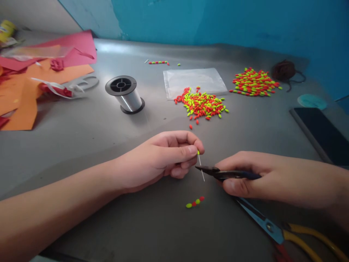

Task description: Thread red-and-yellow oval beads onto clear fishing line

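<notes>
My left hand (177, 154) pinches a small yellow-green bead (198, 153) between thumb and forefinger. A thin white stem (203, 174) sticks out below the bead. My right hand (245, 174) is wrapped round dark pliers (229, 174), whose jaws lie across the stem a little under the bead; whether they grip it I cannot tell. Below the hands, a short row of red and yellow-green beads (194, 203) lies on the table. Scissors (275, 229) with yellow handles rest under and beyond my right hand, partly hidden by it.
A spool of clear line (129, 100) stands left of a bead pile (204, 105), which touches a clear plastic bag (193, 78). Another bead pile (255, 83), dark yarn (283, 71) and a phone (324, 133) are at right. Orange paper (27, 102) and pink paper (79, 47) cover the left side.
</notes>
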The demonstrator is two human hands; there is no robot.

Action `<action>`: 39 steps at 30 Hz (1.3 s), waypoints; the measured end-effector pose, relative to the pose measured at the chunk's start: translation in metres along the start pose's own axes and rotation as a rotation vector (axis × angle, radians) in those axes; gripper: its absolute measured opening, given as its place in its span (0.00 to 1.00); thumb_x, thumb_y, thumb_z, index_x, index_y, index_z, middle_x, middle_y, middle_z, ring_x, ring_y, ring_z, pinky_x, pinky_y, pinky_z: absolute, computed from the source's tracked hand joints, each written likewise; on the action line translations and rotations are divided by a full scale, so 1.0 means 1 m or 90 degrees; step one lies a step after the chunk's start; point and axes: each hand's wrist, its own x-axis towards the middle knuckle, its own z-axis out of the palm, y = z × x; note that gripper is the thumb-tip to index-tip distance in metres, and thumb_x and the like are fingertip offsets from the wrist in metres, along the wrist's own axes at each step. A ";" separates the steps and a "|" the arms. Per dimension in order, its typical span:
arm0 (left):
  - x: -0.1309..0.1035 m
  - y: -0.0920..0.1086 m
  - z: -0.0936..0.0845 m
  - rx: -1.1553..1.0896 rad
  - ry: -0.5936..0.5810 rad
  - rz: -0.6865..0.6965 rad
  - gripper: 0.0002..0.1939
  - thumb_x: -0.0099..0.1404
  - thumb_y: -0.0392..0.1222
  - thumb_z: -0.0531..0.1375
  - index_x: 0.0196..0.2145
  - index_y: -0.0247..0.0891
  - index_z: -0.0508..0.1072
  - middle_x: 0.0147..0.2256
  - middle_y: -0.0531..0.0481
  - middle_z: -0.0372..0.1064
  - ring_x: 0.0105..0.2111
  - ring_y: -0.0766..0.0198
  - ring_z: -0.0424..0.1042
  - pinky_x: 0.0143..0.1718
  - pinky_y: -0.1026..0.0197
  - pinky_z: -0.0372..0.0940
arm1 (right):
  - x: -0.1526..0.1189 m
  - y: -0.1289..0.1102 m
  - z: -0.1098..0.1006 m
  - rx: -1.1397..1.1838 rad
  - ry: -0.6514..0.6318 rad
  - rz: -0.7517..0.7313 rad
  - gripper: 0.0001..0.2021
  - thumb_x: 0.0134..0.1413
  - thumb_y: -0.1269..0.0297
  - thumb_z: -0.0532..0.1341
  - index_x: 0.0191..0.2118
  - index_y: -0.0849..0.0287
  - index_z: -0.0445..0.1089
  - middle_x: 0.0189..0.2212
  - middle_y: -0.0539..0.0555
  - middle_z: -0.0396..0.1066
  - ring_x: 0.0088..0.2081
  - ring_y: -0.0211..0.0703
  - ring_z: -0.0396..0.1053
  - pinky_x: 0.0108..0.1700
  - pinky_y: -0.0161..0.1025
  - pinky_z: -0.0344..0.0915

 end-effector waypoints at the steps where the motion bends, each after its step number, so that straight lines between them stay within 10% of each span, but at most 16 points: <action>1: 0.000 0.000 0.000 0.002 -0.001 0.001 0.05 0.76 0.39 0.63 0.42 0.34 0.73 0.29 0.56 0.57 0.27 0.72 0.53 0.29 0.67 0.51 | 0.000 0.000 -0.001 -0.005 -0.006 0.001 0.16 0.59 0.44 0.70 0.40 0.51 0.85 0.42 0.53 0.85 0.46 0.56 0.81 0.43 0.39 0.76; 18: 0.000 0.001 0.001 0.012 0.011 0.011 0.06 0.74 0.41 0.65 0.42 0.35 0.76 0.28 0.56 0.57 0.26 0.71 0.53 0.28 0.67 0.51 | -0.002 0.009 0.001 -0.016 0.059 -0.014 0.21 0.57 0.39 0.70 0.50 0.43 0.87 0.55 0.52 0.83 0.56 0.60 0.78 0.57 0.44 0.74; 29: -0.001 0.002 0.002 0.003 0.038 -0.017 0.08 0.72 0.41 0.67 0.45 0.37 0.74 0.29 0.57 0.58 0.26 0.72 0.53 0.29 0.66 0.52 | -0.003 -0.002 0.011 -0.077 0.078 -0.026 0.15 0.60 0.46 0.68 0.35 0.51 0.84 0.35 0.51 0.84 0.36 0.53 0.79 0.32 0.39 0.70; 39: -0.001 0.003 0.001 0.017 0.030 -0.021 0.11 0.71 0.43 0.71 0.39 0.35 0.74 0.29 0.57 0.59 0.26 0.73 0.55 0.29 0.67 0.53 | -0.005 -0.004 0.013 -0.147 0.109 -0.040 0.17 0.64 0.47 0.64 0.33 0.53 0.81 0.34 0.50 0.83 0.32 0.48 0.75 0.31 0.38 0.66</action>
